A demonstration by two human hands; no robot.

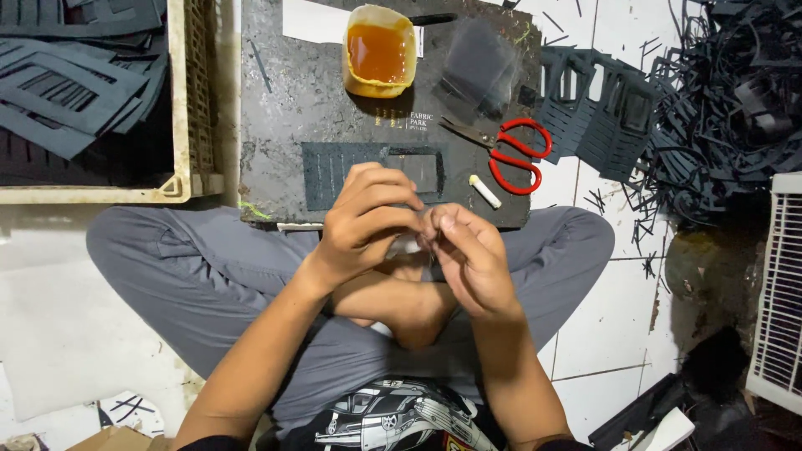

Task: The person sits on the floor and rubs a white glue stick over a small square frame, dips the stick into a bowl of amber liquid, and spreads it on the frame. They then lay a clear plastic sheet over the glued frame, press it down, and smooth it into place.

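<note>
Pinching something small and pale [409, 244] between the fingertips of both hands: left hand [365, 224] curled over from the left, right hand [469, 255] meeting it from the right, thumbs and forefingers pressed together over the crossed legs. Too small and too hidden by fingers to tell what kind of thing is held.

Just beyond the grip, resting on the knees, a dark work board [317, 100]. On the board, directly past the left fingers, a dark blue cut-out sheet [334, 171] with slots and a rectangular window, partly covered by the knuckles. Just to the right of that, a short white stick [484, 191], then red-handled scissors [514, 154] lying flat. Farther out on the board, a yellow tub of amber liquid [379, 50] and a clear plastic sleeve [480, 63].

Far left of the grip, a cream crate [177, 100] stacked with dark cut sheets. Far right, on white tile, more cut pieces [597, 113] and a tangle of dark offcut strips [727, 100].
</note>
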